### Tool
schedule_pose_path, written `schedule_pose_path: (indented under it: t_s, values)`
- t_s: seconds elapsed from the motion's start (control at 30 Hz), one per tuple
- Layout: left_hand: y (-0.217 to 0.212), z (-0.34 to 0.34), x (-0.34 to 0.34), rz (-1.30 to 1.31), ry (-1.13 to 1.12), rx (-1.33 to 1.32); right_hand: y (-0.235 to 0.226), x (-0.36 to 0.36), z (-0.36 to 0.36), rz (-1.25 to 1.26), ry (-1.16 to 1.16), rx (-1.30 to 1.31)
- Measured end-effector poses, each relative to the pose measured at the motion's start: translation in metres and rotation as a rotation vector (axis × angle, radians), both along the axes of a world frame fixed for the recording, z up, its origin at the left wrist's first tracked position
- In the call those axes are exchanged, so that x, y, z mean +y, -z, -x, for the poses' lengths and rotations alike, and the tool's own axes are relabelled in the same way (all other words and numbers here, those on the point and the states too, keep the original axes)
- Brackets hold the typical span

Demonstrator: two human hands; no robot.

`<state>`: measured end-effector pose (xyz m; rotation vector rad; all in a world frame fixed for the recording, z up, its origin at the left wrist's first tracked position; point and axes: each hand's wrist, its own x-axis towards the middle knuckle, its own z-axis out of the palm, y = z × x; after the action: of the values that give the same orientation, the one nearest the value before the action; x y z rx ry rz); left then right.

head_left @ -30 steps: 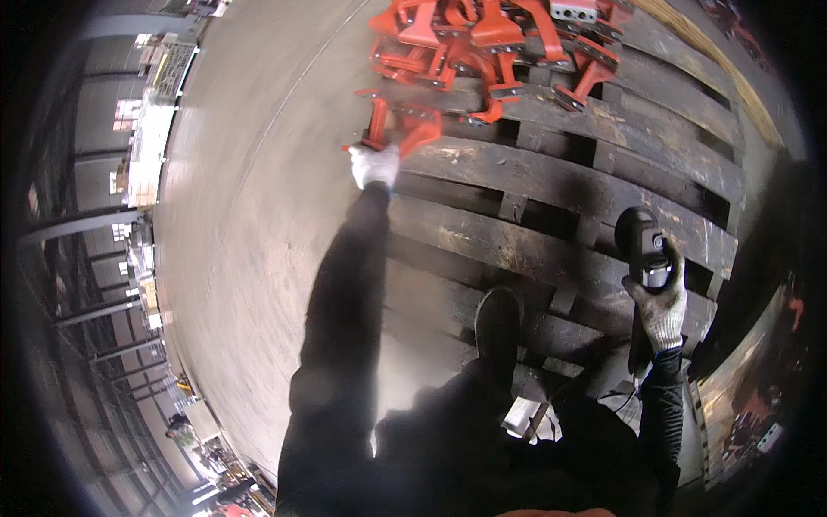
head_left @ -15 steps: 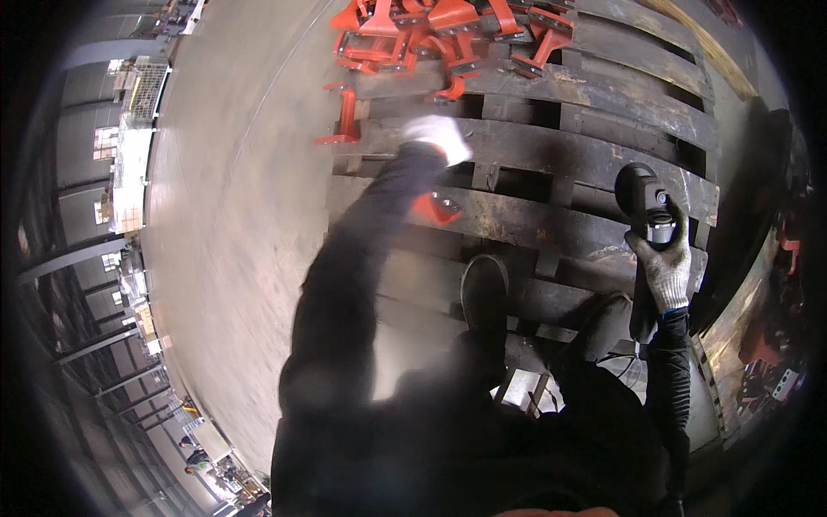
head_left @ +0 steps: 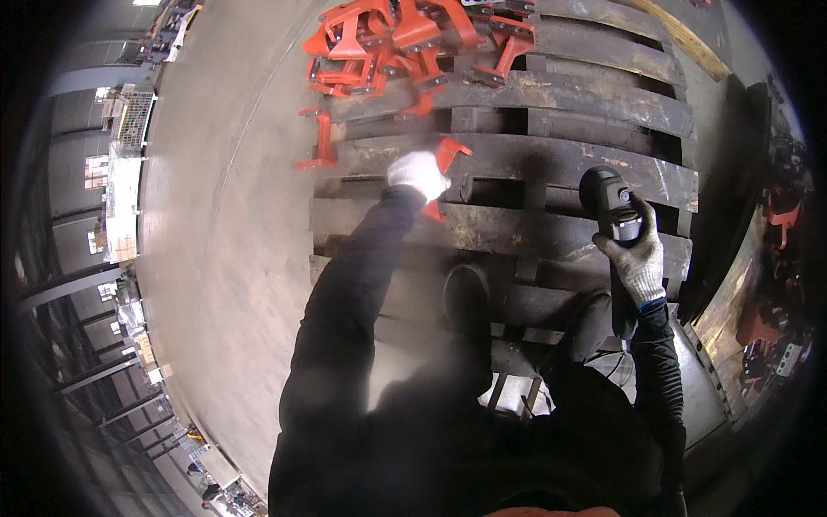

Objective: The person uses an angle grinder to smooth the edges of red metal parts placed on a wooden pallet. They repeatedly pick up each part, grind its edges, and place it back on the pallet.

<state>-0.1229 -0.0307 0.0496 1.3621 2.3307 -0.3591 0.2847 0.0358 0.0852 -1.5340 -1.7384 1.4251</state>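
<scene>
My left hand, in a white glove, is closed round the middle of a red metal bracket. One end of the bracket shows beyond my fingers, the other nearer to me, just over the pallet boards. On the right, my gloved right hand grips a black angle grinder behind its head. The grinder's round guard and disc side faces far left, and its body runs back under my wrist. Another red bracket stands by itself at the pallet's left edge.
A heap of red brackets lies on the far part of the dark wooden pallet. Gaps run between its slats. My shoes are at the near side. Concrete floor stretches left; more red parts are at far right.
My left hand has come back toward me and closed on the red bracket that lay beside my forearm. My right hand still holds the grinder. The whole view has shifted slightly.
</scene>
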Motion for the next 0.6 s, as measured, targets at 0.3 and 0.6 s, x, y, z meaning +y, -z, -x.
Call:
schedule_pose_path:
  t_s: [0.3, 0.6]
  values:
    - [0.024, -0.067, 0.012, -0.741, 0.097, -0.292, -0.003, 0.012, 0.003, -0.009, 0.034, -0.065]
    - [0.051, -0.108, 0.005, -0.782, -0.010, -0.499, -0.037, 0.075, 0.038, 0.099, -0.231, 0.078]
